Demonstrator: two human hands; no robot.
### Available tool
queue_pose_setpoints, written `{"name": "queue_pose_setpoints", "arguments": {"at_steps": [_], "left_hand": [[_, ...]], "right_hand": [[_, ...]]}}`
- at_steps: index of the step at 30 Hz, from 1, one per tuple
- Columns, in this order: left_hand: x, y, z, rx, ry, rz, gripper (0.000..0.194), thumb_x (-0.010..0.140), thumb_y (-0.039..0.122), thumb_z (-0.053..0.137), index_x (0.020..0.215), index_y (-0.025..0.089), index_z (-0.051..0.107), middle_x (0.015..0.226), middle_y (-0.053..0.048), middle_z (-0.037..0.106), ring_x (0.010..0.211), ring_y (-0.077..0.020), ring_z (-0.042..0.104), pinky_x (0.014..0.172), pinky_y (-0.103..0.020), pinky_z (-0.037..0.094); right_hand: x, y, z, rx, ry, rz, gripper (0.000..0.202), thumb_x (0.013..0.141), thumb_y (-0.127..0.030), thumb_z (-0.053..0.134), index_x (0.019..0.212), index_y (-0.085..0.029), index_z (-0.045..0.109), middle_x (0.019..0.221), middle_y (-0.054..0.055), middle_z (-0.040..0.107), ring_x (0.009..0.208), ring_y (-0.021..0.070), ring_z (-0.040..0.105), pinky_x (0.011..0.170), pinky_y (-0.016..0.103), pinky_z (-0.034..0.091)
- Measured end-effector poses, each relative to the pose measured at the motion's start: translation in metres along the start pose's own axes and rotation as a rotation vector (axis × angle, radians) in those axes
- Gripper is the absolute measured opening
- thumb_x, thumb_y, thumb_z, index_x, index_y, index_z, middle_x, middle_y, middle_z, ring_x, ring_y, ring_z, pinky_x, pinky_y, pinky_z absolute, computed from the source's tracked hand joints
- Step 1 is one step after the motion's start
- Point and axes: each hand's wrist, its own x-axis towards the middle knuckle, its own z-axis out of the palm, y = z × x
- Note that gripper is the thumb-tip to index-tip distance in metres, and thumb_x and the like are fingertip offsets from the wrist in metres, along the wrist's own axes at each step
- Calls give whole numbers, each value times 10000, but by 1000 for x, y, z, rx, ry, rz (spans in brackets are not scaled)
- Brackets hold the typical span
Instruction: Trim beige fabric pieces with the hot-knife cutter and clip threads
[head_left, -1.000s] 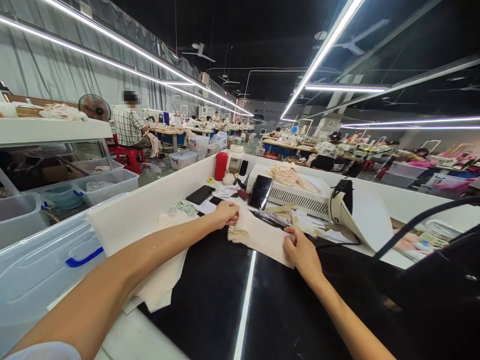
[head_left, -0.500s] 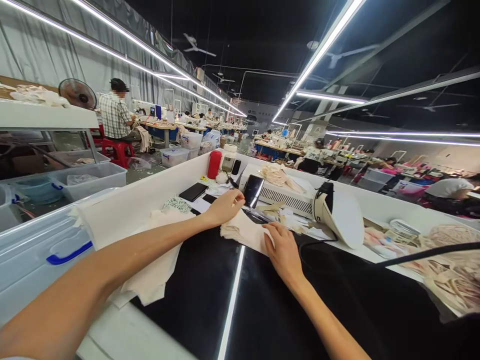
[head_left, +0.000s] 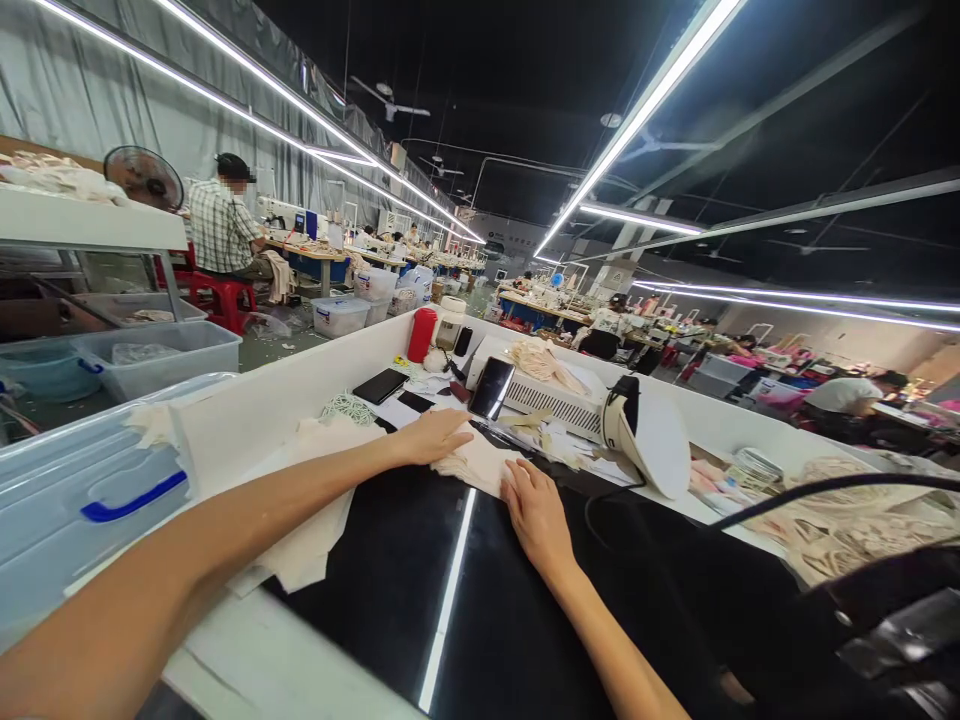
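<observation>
A small stack of cream fabric pieces [head_left: 480, 462] lies on the glossy black work surface [head_left: 390, 600]. My left hand [head_left: 431, 437] rests over the stack's left end, fingers stretched out and flat. At the opposite end, my right hand [head_left: 536, 510] touches the edge with its fingertips, fingers slightly bent and apart. Neither hand grips anything that I can see. Left of the stack, larger cream fabric sheets [head_left: 311, 545] hang over the surface's edge, partly behind my left forearm.
Behind the stack are a propped phone [head_left: 492, 388], a flat black phone [head_left: 380, 386], a red container [head_left: 422, 335] and a white visor cap [head_left: 660, 440]. Fabric bundles [head_left: 862, 510] and a black cable [head_left: 825, 490] are right. A clear bin [head_left: 150, 480] stands left; a person [head_left: 225, 220] sits beyond.
My left hand has come down from a raised pinch above the stack and flattened onto it. My right hand stays at the stack's right end. The view has turned slightly; a dark object shows lower right.
</observation>
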Motion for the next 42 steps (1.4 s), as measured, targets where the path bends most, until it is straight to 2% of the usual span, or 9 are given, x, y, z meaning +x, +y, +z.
{"name": "queue_pose_setpoints", "arguments": {"at_steps": [4,7,10,13,17,21,28,33,42], "left_hand": [[-33,0,-46,102,62,-116,369,1004,328,442,1276,174,639,1413,-117,635,1312,-263,574,1116,-342,393],[-75,-12,-80,205,63,-271,294,967,354,454,952,177,689,1074,-127,738,1030,-312,682,924,-377,472],[-118,-29,-98,275,63,-425,274,926,428,513,917,185,641,975,-128,731,941,-325,673,818,-360,463],[-151,-43,-96,265,0,-521,268,881,460,559,857,199,615,897,-92,727,826,-283,663,721,-313,431],[-170,-49,-80,214,-61,-519,245,911,399,479,785,212,574,874,-57,712,775,-241,639,656,-292,362],[-174,-48,-75,187,-47,-488,276,950,347,391,773,212,556,875,-52,697,789,-235,616,659,-300,325],[-178,-50,-79,140,16,-448,291,953,345,401,769,207,580,871,-41,691,796,-225,601,670,-294,327],[-182,-49,-76,126,41,-431,262,948,297,425,787,200,607,888,-36,702,819,-212,616,692,-288,351],[-183,-52,-70,97,111,-425,215,924,250,463,825,191,644,911,-50,705,864,-222,628,728,-289,395]], "right_hand": [[0,-5,-4,20,4,-21,356,1059,-306,399,1288,-187,644,1297,149,677,1208,290,622,1058,459,489],[0,-7,-4,37,7,-20,334,1063,-284,387,1230,-187,659,1224,139,692,1149,273,647,1007,433,514],[-1,-6,-3,48,10,-13,286,1066,-278,423,1201,-174,652,1187,119,692,1111,251,660,969,429,533],[-1,-5,-2,52,7,-11,222,1050,-295,520,1183,-169,646,1167,83,691,1076,223,671,951,434,552],[0,-2,-3,45,-7,-17,207,1023,-326,602,1148,-172,661,1141,63,698,1048,211,683,942,437,571],[0,-2,-4,29,-21,-21,200,1014,-331,621,1124,-171,669,1126,58,701,1033,207,686,938,437,576],[0,0,-3,26,-48,-5,193,1038,-322,561,1102,-172,665,1107,63,701,1020,207,680,941,430,559],[-2,5,-3,112,-54,-2,349,1052,-397,388,1060,-194,672,1119,147,715,1060,291,671,969,461,513],[2,17,5,288,-45,45,397,939,-545,462,989,-218,682,1064,156,739,1042,378,674,995,565,479]]}}
